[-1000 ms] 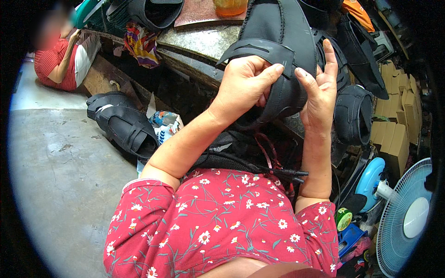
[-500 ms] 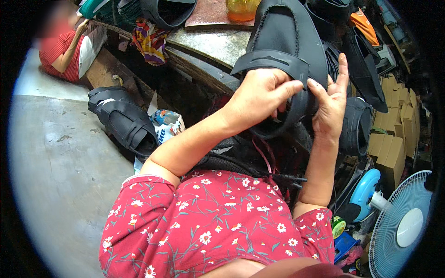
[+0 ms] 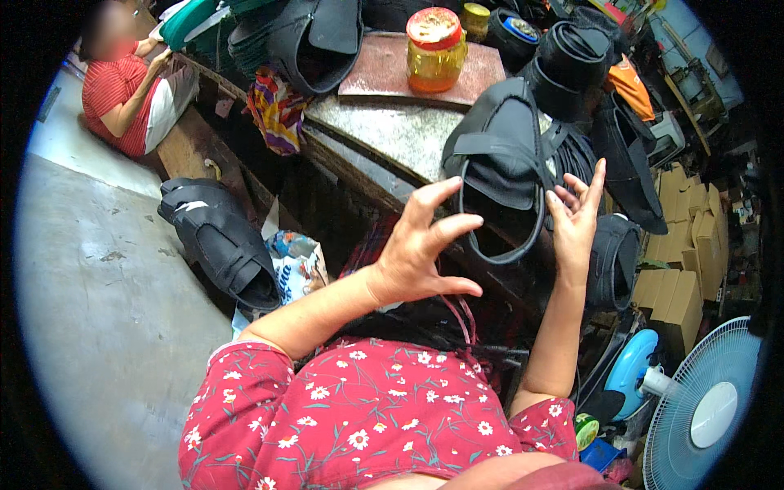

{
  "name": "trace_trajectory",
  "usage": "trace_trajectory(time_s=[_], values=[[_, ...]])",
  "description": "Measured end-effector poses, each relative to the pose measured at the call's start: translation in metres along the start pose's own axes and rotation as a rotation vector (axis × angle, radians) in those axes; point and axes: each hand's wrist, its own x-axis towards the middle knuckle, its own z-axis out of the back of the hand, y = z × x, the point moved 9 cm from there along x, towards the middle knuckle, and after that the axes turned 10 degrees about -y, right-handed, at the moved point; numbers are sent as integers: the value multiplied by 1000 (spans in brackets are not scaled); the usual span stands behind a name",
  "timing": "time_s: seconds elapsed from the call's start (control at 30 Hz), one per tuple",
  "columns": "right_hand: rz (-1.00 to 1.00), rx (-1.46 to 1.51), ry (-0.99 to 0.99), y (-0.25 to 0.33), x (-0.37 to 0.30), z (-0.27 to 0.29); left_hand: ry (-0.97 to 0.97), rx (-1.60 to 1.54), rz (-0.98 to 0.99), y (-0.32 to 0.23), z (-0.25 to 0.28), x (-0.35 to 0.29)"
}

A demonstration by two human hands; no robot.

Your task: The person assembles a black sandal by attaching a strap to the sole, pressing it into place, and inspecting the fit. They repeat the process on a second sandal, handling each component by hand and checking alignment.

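Observation:
A black loafer-style shoe upper (image 3: pixel 496 167) with a strap across its front stands tilted at the bench edge, its oval opening towards me. To the left of that opening is my left hand (image 3: pixel 425 245), empty, with thumb and fingers spread wide. My right hand (image 3: pixel 574 216) is at the upper's right rim, its fingers stretched out and apart. Its fingertips are close to the rim; whether they touch it I cannot tell. Behind the right fingers lies a bundle of thin black strips (image 3: pixel 572 151).
A yellow glue jar (image 3: pixel 434 61) stands on a reddish board (image 3: pixel 371 73) on the bench. More black uppers (image 3: pixel 224 237) lie at left, others (image 3: pixel 616 257) at right. Cardboard boxes (image 3: pixel 674 286) and a fan (image 3: pixel 710 416) are at right. A person in red (image 3: pixel 122 94) sits far left.
The shoe upper has gone down and farther from me, with its toe now tilted away. My left hand has let go of it and spread its fingers. The right hand has moved slightly down and left.

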Motion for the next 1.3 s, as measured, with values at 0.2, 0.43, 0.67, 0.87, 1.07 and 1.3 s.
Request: trace_trajectory(time_s=[0.2,0.43,0.67,0.87,1.07,1.3], values=[[269,-1,262,70,-28,-2,29,69,15,-1,-16,1],[713,-266,354,119,-64,19,-35,-112,-31,-26,-11,25],[738,-346,77,131,-77,83,13,-194,-117,-62,-53,47],[242,-106,-397,90,-76,159,-37,-82,-165,-85,-91,72],[246,-345,-502,59,-81,197,42,-65,-254,-84,-96,90],[211,-478,-406,20,-81,175,140,-90,-273,-85,-81,99]])
